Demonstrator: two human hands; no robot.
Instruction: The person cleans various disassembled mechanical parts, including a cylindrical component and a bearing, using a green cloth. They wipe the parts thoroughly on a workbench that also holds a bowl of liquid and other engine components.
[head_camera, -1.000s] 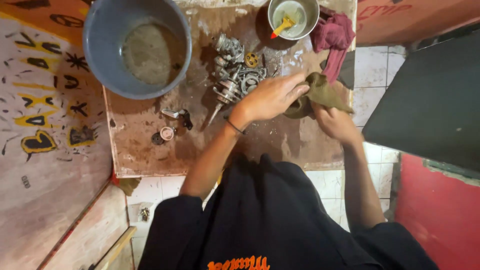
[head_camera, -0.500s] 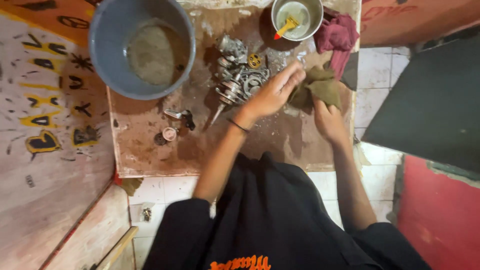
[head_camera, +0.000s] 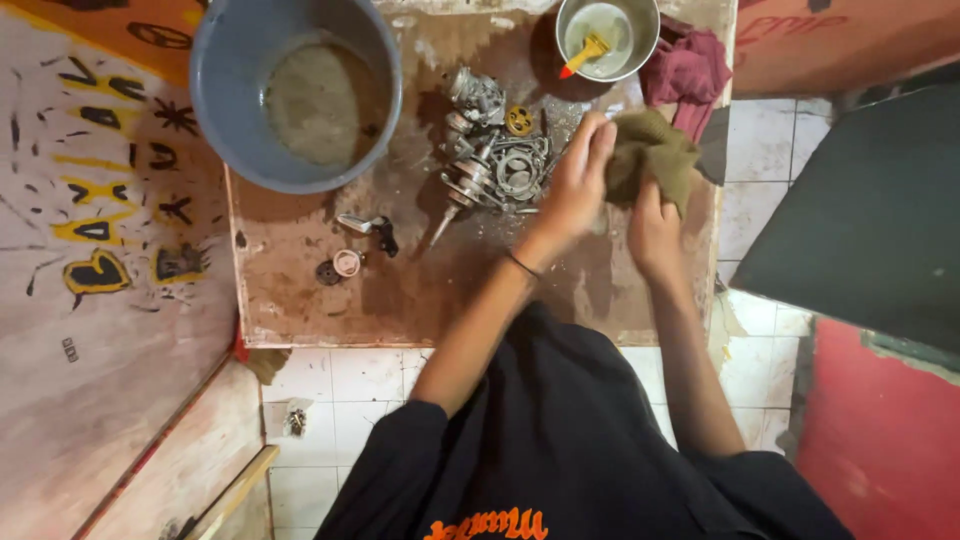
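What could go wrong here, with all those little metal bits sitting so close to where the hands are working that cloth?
The left hand sits right beside the pile of grey metal engine parts; a sweep of the olive-green cloth might knock small pieces across the stained brown board. The cloth, gripped by the right hand, lies near the board's right edge, so anything it drags could drop onto the white tiled floor.
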